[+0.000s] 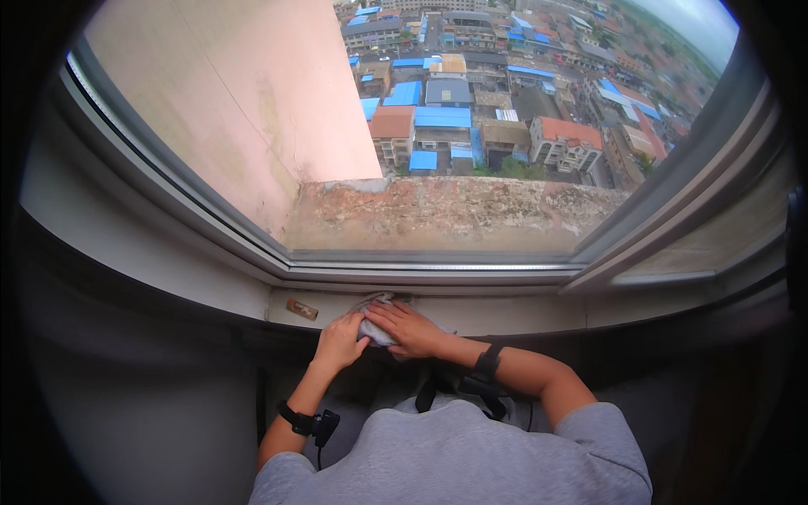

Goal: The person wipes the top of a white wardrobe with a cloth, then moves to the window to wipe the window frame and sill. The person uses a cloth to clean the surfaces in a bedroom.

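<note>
A crumpled grey-white cloth (376, 332) lies bunched on the pale window sill (497, 315), just below the window frame. My left hand (341, 340) grips its left side, with the thumb and fingers closed around the edge. From the right, my right hand (406, 328) presses over the cloth with its fingers bent onto it. Both hands are close together, and part of the cloth is hidden beneath them. To the left of my left hand, a small brown packet-like object (302, 309) with a pale label rests on the sill.
Above the sill stands a large glass window in a white frame (438, 276). Another window section (673, 252) angles off at the right. Beyond the glass are a weathered ledge (454, 210), a pink wall (227, 101) and rooftops far below. Black bands circle both my forearms.
</note>
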Tool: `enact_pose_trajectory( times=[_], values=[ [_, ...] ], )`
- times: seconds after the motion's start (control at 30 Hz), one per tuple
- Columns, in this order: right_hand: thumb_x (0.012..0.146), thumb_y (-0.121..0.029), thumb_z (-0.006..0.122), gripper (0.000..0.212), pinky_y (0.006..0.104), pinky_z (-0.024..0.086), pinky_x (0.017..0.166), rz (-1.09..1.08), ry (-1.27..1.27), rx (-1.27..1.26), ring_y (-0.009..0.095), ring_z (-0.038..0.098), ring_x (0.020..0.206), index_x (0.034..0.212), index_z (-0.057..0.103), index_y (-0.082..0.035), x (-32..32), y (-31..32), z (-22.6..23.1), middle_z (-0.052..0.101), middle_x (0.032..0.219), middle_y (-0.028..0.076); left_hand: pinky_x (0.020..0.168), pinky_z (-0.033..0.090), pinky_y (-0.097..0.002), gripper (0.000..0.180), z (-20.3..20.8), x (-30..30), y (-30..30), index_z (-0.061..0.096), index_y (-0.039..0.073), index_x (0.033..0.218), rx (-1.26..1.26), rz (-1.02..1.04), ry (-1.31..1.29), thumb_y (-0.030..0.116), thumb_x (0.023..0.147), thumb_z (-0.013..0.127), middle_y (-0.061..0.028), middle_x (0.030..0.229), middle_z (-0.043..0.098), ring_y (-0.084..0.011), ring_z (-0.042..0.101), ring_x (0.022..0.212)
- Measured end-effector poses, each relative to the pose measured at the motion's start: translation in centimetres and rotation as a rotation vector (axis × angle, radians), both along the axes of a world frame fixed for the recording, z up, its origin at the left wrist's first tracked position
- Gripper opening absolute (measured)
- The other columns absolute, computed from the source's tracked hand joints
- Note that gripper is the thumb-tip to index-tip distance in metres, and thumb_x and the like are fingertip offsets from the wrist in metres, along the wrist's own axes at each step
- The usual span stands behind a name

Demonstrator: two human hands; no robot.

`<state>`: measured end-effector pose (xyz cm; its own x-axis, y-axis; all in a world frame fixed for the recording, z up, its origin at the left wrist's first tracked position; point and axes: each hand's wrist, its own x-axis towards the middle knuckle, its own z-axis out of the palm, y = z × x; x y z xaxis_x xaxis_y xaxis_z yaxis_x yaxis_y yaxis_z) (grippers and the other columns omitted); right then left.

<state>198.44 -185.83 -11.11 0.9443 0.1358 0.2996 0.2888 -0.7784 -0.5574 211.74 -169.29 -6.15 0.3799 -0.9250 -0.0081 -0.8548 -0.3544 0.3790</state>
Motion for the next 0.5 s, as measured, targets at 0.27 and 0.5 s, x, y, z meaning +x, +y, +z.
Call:
enact_pose_trajectory(
  times=[0.27,0.5],
  values=[
    [0.07,-0.014,0.073,0.082,0.0503,0.026,0.112,-0.237,0.121,0.0,0.032,0.034,0.136,0.143,0.036,-0.011,-12.1,-6.3,1.3,0.037,0.145,0.014,0.093,0.048,-0.0401,0.044,-0.7,-7.7,-8.9,0.057,0.001,0.109,-0.11,-0.306,0.037,0.022,0.074,0.073,-0.0194,0.115,0.062,-0.0344,0.059,0.11],
    [0.067,-0.007,0.071,0.076,0.048,0.029,0.11,-0.46,0.105,-0.017,0.036,0.038,0.133,0.138,0.042,-0.007,-21.3,-10.3,2.5,0.043,0.141,0.015,0.094,0.047,-0.0403,0.043,-2.2,-15.3,-16.1,0.061,0.003,0.112,-0.278,-0.429,0.154,0.026,0.077,0.072,-0.0176,0.115,0.063,-0.034,0.059,0.11]
  ],
)
